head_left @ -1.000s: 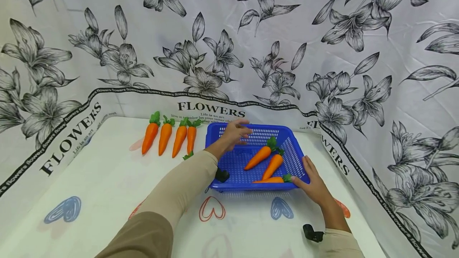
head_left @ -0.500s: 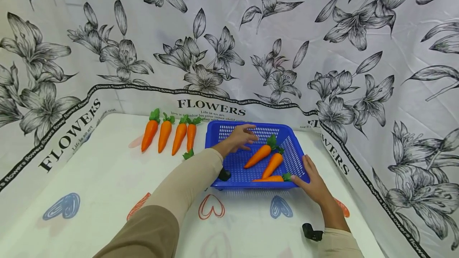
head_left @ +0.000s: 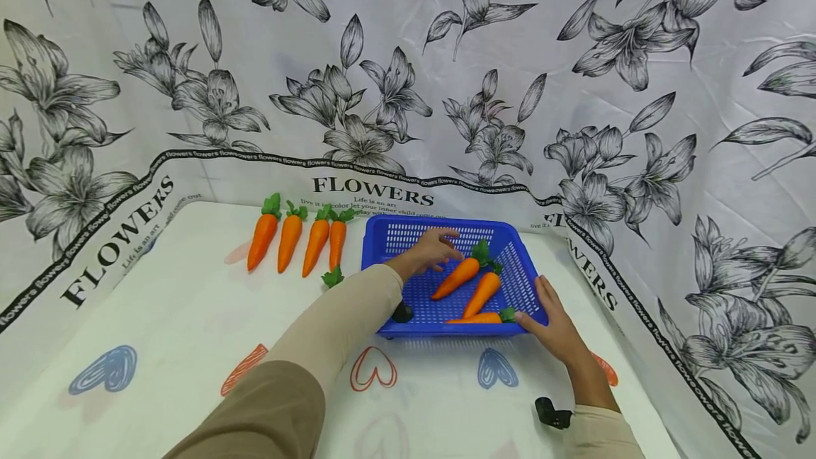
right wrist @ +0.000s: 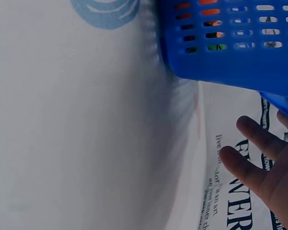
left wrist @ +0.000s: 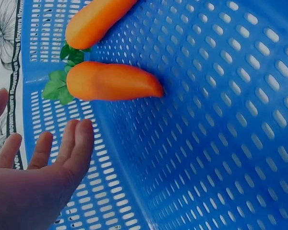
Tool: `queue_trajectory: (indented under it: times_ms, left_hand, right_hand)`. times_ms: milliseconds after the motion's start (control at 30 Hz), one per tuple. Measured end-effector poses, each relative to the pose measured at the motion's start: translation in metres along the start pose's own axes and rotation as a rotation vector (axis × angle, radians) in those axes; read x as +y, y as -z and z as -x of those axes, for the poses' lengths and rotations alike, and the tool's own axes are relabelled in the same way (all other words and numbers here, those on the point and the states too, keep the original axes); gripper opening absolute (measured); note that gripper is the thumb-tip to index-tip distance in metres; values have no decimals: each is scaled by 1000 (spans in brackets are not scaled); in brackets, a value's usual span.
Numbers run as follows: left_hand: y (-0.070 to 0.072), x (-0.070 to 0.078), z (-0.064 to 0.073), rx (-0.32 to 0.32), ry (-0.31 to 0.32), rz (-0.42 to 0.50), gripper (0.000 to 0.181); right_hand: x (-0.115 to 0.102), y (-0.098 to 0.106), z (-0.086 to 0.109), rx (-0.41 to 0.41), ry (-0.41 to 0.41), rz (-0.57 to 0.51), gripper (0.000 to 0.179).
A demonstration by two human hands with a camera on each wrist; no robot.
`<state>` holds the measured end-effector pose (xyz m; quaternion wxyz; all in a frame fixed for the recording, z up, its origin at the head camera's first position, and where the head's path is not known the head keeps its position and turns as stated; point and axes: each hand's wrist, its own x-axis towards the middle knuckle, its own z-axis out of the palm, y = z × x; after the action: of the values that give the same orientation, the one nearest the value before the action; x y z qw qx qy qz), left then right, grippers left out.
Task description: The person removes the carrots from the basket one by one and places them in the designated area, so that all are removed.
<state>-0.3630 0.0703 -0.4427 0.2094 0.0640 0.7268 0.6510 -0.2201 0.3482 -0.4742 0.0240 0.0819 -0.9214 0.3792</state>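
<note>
My left hand [head_left: 435, 248] reaches into the blue plastic basket [head_left: 370, 253], holding nothing. Its fingertips are close to the leafy top of an orange carrot [head_left: 457, 278]. In the left wrist view the fingers [left wrist: 81, 143] are spread below a carrot [left wrist: 113, 82], apart from it. Two more carrots lie in the basket, one slanted [head_left: 482, 294] and one along the front wall [head_left: 481, 319]. My right hand [head_left: 561, 328] holds the basket's front right corner, thumb at the front rim and fingers along the outer side. Two of its fingers stand off the basket in the right wrist view.
Several carrots [head_left: 290, 238] lie in a row on the white cloth left of the basket. Green leaves [head_left: 332, 277] of another show beside my left sleeve [head_left: 344, 324], which hides the rest. A flower-printed curtain [head_left: 357, 126] closes off the back.
My left hand has moved to the right inside the basket, toward the carrots. The right hand keeps its hold on the corner, and the carrots lie where they were.
</note>
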Motion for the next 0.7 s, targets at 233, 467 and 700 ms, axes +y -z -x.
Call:
queue_trajectory:
  times_ms: [233,467,700]
  left_hand:
    - [-11,0,-2,14,-10,-113,57]
    - [-15,-1,-3,13,15,-170,62]
    - [-22,2,-9,0,28,-248,66]
  right_hand:
    - [1,-1,1,16,8,3,90]
    - [2,-2,1,14,5,18,90]
    - [1,-2,0,10,-7,4,91]
